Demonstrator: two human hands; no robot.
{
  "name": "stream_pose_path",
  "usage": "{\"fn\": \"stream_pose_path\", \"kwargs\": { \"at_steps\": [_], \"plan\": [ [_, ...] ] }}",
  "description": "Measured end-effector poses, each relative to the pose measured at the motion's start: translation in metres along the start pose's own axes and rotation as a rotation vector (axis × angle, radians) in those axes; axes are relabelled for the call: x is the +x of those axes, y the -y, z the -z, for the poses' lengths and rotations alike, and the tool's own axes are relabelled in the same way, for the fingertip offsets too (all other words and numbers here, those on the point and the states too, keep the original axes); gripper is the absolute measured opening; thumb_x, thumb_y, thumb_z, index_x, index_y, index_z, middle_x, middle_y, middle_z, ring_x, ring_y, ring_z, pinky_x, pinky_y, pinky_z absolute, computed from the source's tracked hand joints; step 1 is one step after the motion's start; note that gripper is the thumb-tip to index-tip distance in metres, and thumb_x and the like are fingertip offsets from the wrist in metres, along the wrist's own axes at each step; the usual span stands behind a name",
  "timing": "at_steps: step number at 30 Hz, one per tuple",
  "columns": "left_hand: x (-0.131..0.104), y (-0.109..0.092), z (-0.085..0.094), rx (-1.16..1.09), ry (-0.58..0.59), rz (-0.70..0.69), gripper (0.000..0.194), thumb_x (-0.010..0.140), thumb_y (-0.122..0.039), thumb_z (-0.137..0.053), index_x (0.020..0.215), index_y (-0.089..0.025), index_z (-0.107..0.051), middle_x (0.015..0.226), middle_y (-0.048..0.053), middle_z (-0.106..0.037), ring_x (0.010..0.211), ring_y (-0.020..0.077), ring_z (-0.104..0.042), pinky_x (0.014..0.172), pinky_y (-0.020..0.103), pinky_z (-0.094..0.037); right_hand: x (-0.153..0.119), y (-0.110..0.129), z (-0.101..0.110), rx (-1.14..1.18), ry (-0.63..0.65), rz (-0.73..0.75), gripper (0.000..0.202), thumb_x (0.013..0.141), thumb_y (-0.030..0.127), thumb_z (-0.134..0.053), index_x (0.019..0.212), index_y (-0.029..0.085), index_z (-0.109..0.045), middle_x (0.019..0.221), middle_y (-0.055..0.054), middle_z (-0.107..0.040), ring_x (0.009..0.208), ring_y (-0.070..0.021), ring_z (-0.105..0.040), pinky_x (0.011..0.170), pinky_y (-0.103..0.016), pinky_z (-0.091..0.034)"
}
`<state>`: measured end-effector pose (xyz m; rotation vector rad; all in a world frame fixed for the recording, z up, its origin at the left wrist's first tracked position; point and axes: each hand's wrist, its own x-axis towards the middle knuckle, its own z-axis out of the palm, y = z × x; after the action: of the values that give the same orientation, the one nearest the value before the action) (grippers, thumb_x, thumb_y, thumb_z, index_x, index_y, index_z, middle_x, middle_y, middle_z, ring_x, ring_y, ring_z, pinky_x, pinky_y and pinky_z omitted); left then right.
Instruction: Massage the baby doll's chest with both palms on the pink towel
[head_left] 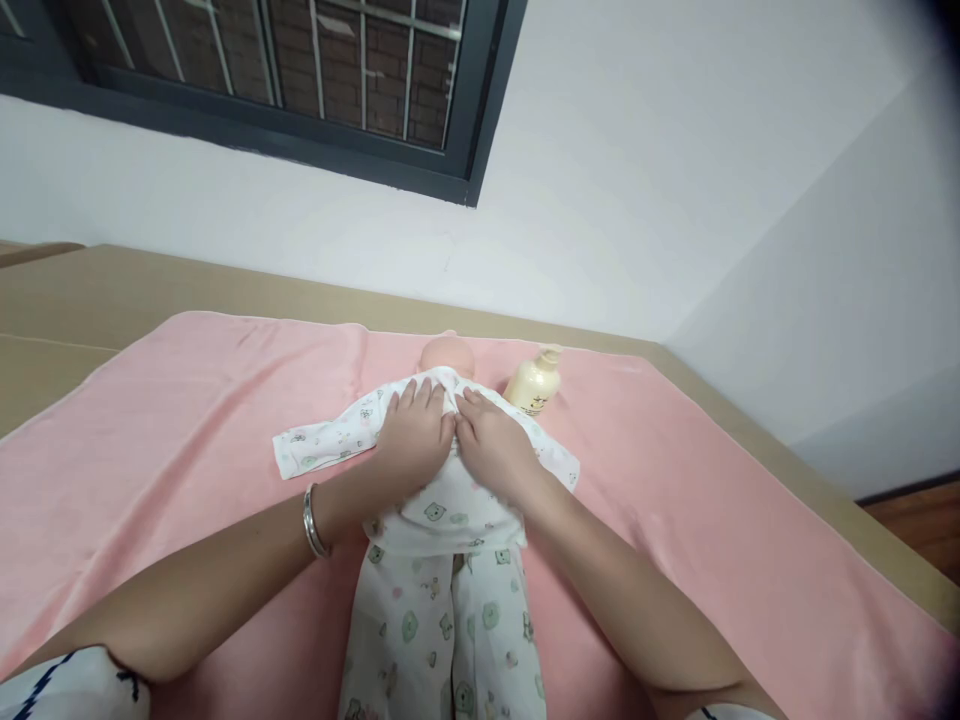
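Observation:
A doll lies on a pink blanket [247, 400], its bald head [448, 354] toward the wall. It is dressed in a white patterned top [457, 515] and matching trousers [405, 620]. My left hand [416, 430] rests flat on the chest of the top, fingers extended. Beside it, my right hand [491, 440] lies on the other side of the chest, fingers also extended, the two thumbs close together. The top's sleeves spread out to both sides. Just beyond the right sleeve is a cream pump bottle [535, 380], tilted on the blanket.
The blanket covers a tan surface [172, 280] that meets a white wall [585, 200] at the back. A dark-framed window [450, 180] with bars is above. Brown wood [919, 525] shows at the far right.

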<state>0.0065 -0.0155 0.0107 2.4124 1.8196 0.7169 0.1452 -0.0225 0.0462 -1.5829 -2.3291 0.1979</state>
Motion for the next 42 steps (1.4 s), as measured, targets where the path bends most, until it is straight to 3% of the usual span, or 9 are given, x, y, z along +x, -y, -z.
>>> {"fn": "stream_pose_path", "kwargs": {
  "at_steps": [4, 8, 12, 21, 26, 29, 34, 36, 42],
  "plan": [
    [-0.011, -0.01, -0.002, -0.025, -0.043, -0.056, 0.052, 0.096, -0.022, -0.035, 0.145, -0.007, -0.047, 0.154, 0.018, -0.046, 0.147, 0.0359, -0.033, 0.118, 0.055, -0.031, 0.016, -0.019, -0.001, 0.182, 0.003, 0.03, 0.041, 0.101, 0.022, -0.04, 0.136, 0.01, -0.058, 0.154, -0.016, -0.045, 0.148, -0.0247, -0.035, 0.123, -0.043, -0.027],
    [0.002, 0.003, 0.0, -0.16, -0.004, -0.026, 0.052, 0.097, -0.024, -0.034, 0.142, -0.006, -0.051, 0.151, 0.018, -0.05, 0.145, 0.0336, -0.038, 0.118, 0.053, -0.032, 0.009, -0.012, -0.006, 0.148, -0.019, 0.019, 0.048, 0.101, 0.024, -0.038, 0.144, 0.008, -0.051, 0.157, -0.019, -0.04, 0.15, -0.0284, -0.031, 0.124, -0.048, -0.024],
    [0.01, 0.014, -0.007, -0.218, -0.064, 0.045, 0.054, 0.098, -0.028, -0.033, 0.143, -0.005, -0.05, 0.151, 0.018, -0.049, 0.146, 0.0329, -0.037, 0.121, 0.053, -0.028, 0.002, -0.008, -0.009, 0.116, -0.01, 0.066, 0.051, 0.1, 0.028, -0.041, 0.147, 0.011, -0.049, 0.157, -0.017, -0.039, 0.15, -0.0298, -0.03, 0.123, -0.05, -0.026],
    [0.003, 0.01, -0.016, -0.236, -0.146, 0.077, 0.051, 0.097, -0.031, -0.036, 0.139, -0.008, -0.055, 0.148, 0.017, -0.054, 0.144, 0.0329, -0.039, 0.121, 0.056, -0.026, 0.031, -0.058, -0.007, 0.432, -0.147, -0.095, 0.043, 0.094, 0.033, -0.049, 0.133, 0.019, -0.064, 0.137, -0.008, -0.064, 0.128, -0.0252, -0.059, 0.113, -0.043, -0.041],
    [0.003, 0.011, -0.019, -0.241, -0.18, 0.072, 0.051, 0.097, -0.031, -0.035, 0.137, -0.008, -0.056, 0.147, 0.017, -0.054, 0.144, 0.0328, -0.04, 0.121, 0.055, -0.025, 0.028, -0.064, 0.001, 0.556, -0.266, -0.239, 0.043, 0.089, 0.029, -0.051, 0.128, 0.018, -0.066, 0.126, -0.009, -0.07, 0.112, -0.0252, -0.068, 0.1, -0.041, -0.052],
    [0.001, 0.012, -0.021, -0.264, -0.217, 0.063, 0.051, 0.099, -0.033, -0.032, 0.138, -0.008, -0.055, 0.147, 0.017, -0.054, 0.144, 0.0322, -0.04, 0.121, 0.055, -0.025, 0.019, -0.047, 0.001, 0.462, -0.293, -0.123, 0.043, 0.091, 0.029, -0.049, 0.129, 0.019, -0.066, 0.129, -0.009, -0.069, 0.119, -0.0262, -0.064, 0.106, -0.044, -0.048],
    [-0.002, 0.013, -0.024, -0.321, -0.287, 0.059, 0.053, 0.101, -0.033, -0.025, 0.14, -0.008, -0.051, 0.148, 0.017, -0.053, 0.145, 0.0319, -0.038, 0.122, 0.057, -0.022, 0.009, -0.018, -0.013, 0.244, -0.202, 0.166, 0.048, 0.097, 0.033, -0.044, 0.14, 0.014, -0.058, 0.153, -0.014, -0.047, 0.147, -0.0286, -0.036, 0.122, -0.052, -0.027],
    [-0.002, 0.013, -0.024, -0.338, -0.294, 0.061, 0.053, 0.102, -0.033, -0.024, 0.14, -0.008, -0.051, 0.147, 0.017, -0.054, 0.145, 0.0316, -0.038, 0.122, 0.056, -0.021, 0.009, -0.016, -0.015, 0.227, -0.131, 0.174, 0.05, 0.1, 0.035, -0.04, 0.141, 0.011, -0.056, 0.155, -0.016, -0.043, 0.149, -0.0283, -0.034, 0.123, -0.052, -0.025],
    [-0.003, 0.013, -0.022, -0.366, -0.244, 0.072, 0.052, 0.1, -0.036, -0.028, 0.142, -0.011, -0.048, 0.149, 0.017, -0.052, 0.147, 0.0315, -0.035, 0.123, 0.056, -0.018, 0.013, -0.027, -0.011, 0.207, -0.154, 0.092, 0.05, 0.101, 0.035, -0.041, 0.145, 0.015, -0.052, 0.157, -0.014, -0.042, 0.15, -0.026, -0.031, 0.123, -0.051, -0.025]
  ]
}}
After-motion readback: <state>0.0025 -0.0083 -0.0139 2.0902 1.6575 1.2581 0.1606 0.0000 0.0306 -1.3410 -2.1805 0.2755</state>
